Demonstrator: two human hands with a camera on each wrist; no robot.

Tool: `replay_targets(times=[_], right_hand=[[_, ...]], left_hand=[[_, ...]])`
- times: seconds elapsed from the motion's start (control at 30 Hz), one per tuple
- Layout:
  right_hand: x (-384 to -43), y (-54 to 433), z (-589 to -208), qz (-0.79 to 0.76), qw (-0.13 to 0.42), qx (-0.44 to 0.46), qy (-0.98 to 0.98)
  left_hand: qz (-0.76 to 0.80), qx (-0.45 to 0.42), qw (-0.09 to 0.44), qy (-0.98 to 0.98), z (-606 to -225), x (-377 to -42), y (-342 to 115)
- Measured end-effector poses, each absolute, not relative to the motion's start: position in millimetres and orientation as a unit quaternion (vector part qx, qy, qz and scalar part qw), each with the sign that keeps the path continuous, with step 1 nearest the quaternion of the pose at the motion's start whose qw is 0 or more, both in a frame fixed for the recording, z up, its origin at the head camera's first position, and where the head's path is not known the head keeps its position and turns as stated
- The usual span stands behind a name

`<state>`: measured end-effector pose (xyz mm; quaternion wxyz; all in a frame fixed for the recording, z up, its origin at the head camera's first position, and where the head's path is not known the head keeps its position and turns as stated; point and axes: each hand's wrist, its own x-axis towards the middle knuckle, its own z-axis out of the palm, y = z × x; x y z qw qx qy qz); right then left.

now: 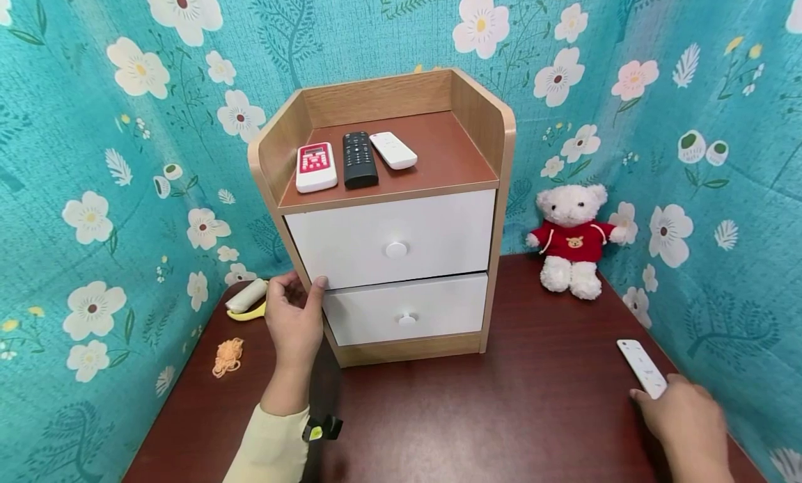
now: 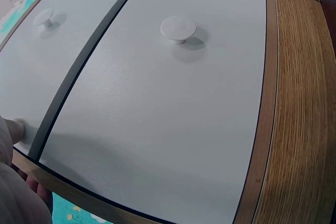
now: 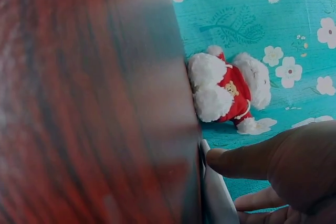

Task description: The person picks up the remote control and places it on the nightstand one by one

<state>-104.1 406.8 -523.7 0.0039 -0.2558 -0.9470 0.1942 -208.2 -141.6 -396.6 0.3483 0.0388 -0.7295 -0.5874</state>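
Observation:
A small wooden cabinet [image 1: 476, 111] with two white drawers stands on the dark red table. My left hand [image 1: 294, 333] grips its left side, the thumb on the drawer front and the fingers round behind the side panel. Both the upper drawer [image 1: 351, 243] and the lower drawer [image 1: 370, 316] look closed. At the table's right side, my right hand [image 1: 686, 417] holds the near end of a white remote control [image 1: 640, 366] between thumb and fingers. In the right wrist view the thumb lies on the edge of that remote [image 3: 218, 198], low over the tabletop.
On the cabinet top lie a red-and-white remote [image 1: 316, 168], a black remote [image 1: 360, 160] and another white remote [image 1: 393, 151]. A white teddy bear [image 1: 571, 241] in red sits at the back right. Left are orange yarn [image 1: 228, 358] and a white-and-yellow object [image 1: 247, 298]. Flowered curtains surround the table.

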Motion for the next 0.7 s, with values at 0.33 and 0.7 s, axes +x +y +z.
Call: replay_targets(times=[0.33,0.7], right_hand=[[-98.8,411.1,-526.5,0.192,-0.008,-0.26,-0.946],[-99.8,410.2,-527.9,0.2,0.015,-0.285,-0.937]], left_hand=[[-0.59,0.04,0.347,-0.728,-396.7,-208.2,-141.1],[-0.593,0.035,0.352,-0.724,-397.9,-209.0,-141.4]])
